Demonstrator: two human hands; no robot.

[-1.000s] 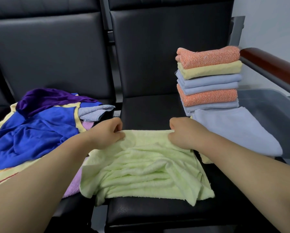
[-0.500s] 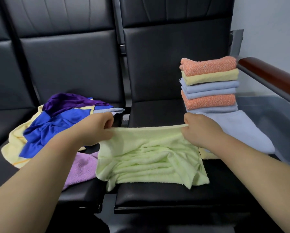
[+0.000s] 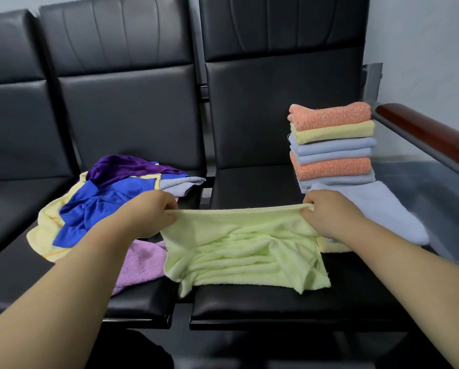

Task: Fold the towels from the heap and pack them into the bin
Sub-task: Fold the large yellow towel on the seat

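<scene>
This is a waiting area. A row of linked black padded seats (image 3: 132, 115) stands against a plain pale wall (image 3: 422, 43). A wood-topped armrest (image 3: 419, 134) closes the row's right end.

A single view, worn on the head, looks forward and down along both forearms onto a row of black seats (image 3: 249, 302). It's in close: left hand (image 3: 148, 217) and right hand (image 3: 329, 217) meet the towel (image 3: 239, 249) at mid-frame, the seats' front edge runs low, and backrests (image 3: 276, 102) fill the top. It's a wide angle, so the armrest (image 3: 422, 137) bows along the right edge, with the wall (image 3: 422, 35) behind it.
</scene>
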